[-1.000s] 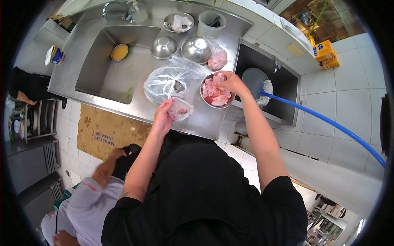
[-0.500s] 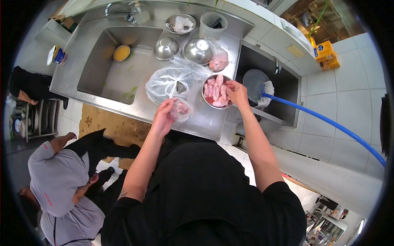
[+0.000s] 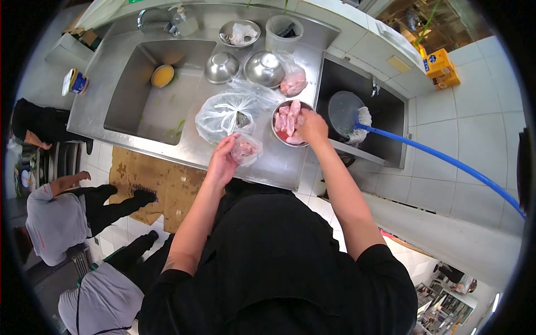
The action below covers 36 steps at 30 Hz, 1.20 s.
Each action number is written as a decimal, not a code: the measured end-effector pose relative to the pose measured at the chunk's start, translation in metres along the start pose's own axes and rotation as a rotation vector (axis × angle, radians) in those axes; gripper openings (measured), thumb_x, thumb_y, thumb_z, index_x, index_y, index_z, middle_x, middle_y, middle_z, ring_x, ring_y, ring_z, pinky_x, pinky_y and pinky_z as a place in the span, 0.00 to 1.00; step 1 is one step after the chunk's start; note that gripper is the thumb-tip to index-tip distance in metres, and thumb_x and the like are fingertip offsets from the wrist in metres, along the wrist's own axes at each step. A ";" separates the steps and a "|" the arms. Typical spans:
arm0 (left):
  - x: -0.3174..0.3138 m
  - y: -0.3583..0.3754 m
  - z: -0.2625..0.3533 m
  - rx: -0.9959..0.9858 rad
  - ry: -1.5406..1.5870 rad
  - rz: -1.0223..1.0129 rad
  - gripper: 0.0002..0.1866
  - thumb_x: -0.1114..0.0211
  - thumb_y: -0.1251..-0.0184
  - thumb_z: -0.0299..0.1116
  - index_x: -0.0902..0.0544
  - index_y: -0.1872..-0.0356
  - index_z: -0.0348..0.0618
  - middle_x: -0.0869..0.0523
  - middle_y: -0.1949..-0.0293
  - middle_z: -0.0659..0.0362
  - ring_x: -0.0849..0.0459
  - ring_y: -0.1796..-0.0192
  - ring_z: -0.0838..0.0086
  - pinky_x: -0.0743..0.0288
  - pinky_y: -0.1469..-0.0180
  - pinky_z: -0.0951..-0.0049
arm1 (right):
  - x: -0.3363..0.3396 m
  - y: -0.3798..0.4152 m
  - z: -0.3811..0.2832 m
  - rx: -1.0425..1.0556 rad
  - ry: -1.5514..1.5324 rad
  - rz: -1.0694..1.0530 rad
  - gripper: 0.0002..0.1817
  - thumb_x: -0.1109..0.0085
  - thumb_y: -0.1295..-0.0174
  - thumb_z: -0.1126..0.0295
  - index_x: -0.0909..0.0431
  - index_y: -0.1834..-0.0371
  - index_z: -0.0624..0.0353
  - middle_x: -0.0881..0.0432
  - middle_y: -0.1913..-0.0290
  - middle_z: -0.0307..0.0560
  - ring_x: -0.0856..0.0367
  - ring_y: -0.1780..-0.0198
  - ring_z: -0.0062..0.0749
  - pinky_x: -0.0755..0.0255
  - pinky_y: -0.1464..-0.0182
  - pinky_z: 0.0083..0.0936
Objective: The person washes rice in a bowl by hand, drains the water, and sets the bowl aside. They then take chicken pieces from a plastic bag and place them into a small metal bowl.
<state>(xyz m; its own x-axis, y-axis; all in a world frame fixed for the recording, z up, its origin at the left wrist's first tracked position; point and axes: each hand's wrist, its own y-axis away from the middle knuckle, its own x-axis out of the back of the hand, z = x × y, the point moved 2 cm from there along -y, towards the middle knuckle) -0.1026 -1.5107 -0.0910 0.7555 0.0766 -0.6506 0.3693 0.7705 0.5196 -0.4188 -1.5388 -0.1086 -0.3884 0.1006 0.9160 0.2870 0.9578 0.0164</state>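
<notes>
We hold a small clear bag in our left hand, fingers pinched on its rim, just above the steel surface, some pink meat already inside. Our right hand rests in the metal bowl of raw meat, curled over the pieces; whether that grip has closed on one we cannot quite tell from this angle. To do this well, we keep the bag's mouth spread wide and near the bowl, take one piece firmly since it looks slippery, and carry it low across the short gap. The big knotted bag lies beside the bowl, so we steer clear of it
</notes>
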 end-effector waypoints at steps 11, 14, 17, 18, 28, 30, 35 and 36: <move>0.009 0.004 -0.003 -0.037 0.025 0.013 0.14 0.41 0.22 0.39 0.21 0.42 0.46 0.13 0.52 0.61 0.13 0.52 0.75 0.23 0.60 0.77 | 0.001 -0.003 0.023 -0.196 -0.539 -0.111 0.15 0.40 0.41 0.66 0.15 0.56 0.64 0.11 0.58 0.53 0.11 0.58 0.44 0.19 0.53 0.35; 0.013 0.005 -0.003 -0.048 0.033 0.016 0.14 0.42 0.22 0.39 0.21 0.42 0.47 0.13 0.52 0.61 0.13 0.52 0.74 0.23 0.59 0.76 | 0.020 0.004 0.014 -0.251 -0.822 -0.100 0.16 0.42 0.37 0.67 0.17 0.55 0.70 0.13 0.62 0.48 0.12 0.59 0.34 0.19 0.57 0.28; 0.020 0.005 -0.004 -0.050 0.042 0.015 0.14 0.42 0.22 0.39 0.21 0.42 0.47 0.14 0.51 0.61 0.13 0.51 0.73 0.23 0.58 0.75 | 0.024 0.010 0.009 -0.598 -1.713 -0.150 0.11 0.44 0.31 0.70 0.20 0.55 0.67 0.16 0.64 0.43 0.15 0.62 0.29 0.21 0.59 0.23; 0.021 0.005 -0.005 -0.048 0.047 0.014 0.14 0.42 0.22 0.39 0.21 0.42 0.47 0.14 0.50 0.61 0.13 0.50 0.73 0.23 0.57 0.74 | 0.012 0.005 0.014 -0.599 -1.714 -0.149 0.11 0.44 0.31 0.70 0.20 0.55 0.67 0.16 0.64 0.43 0.15 0.62 0.29 0.21 0.59 0.23; 0.012 0.007 -0.002 -0.042 0.030 -0.014 0.13 0.42 0.22 0.39 0.20 0.43 0.47 0.14 0.51 0.61 0.14 0.50 0.72 0.21 0.50 0.70 | -0.012 -0.016 -0.014 -0.444 -0.340 0.061 0.22 0.28 0.47 0.54 0.15 0.65 0.65 0.12 0.67 0.55 0.13 0.64 0.44 0.22 0.57 0.37; 0.014 0.009 0.000 -0.024 0.015 -0.013 0.14 0.42 0.22 0.39 0.20 0.43 0.47 0.14 0.52 0.61 0.14 0.50 0.73 0.21 0.50 0.70 | -0.008 -0.016 -0.011 -0.391 -0.540 0.135 0.20 0.29 0.48 0.55 0.15 0.66 0.65 0.12 0.67 0.56 0.13 0.63 0.47 0.22 0.56 0.38; 0.022 0.011 -0.002 -0.041 0.056 0.019 0.14 0.42 0.21 0.39 0.20 0.43 0.46 0.14 0.52 0.61 0.14 0.51 0.73 0.21 0.49 0.71 | -0.007 -0.001 0.005 -0.319 -0.543 0.107 0.20 0.31 0.49 0.57 0.17 0.62 0.63 0.12 0.64 0.57 0.13 0.60 0.50 0.22 0.55 0.39; 0.023 0.010 -0.002 -0.041 0.057 0.022 0.14 0.42 0.21 0.39 0.20 0.43 0.46 0.14 0.52 0.60 0.14 0.50 0.72 0.21 0.49 0.70 | -0.005 0.002 0.000 -0.319 -0.541 0.108 0.20 0.31 0.49 0.57 0.17 0.62 0.63 0.12 0.64 0.57 0.13 0.60 0.50 0.22 0.55 0.39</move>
<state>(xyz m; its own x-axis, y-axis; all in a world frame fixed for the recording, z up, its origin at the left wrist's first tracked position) -0.0828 -1.4996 -0.1022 0.7308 0.1285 -0.6704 0.3295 0.7937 0.5113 -0.4165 -1.5374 -0.1137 -0.7062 0.3940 0.5883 0.5636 0.8157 0.1302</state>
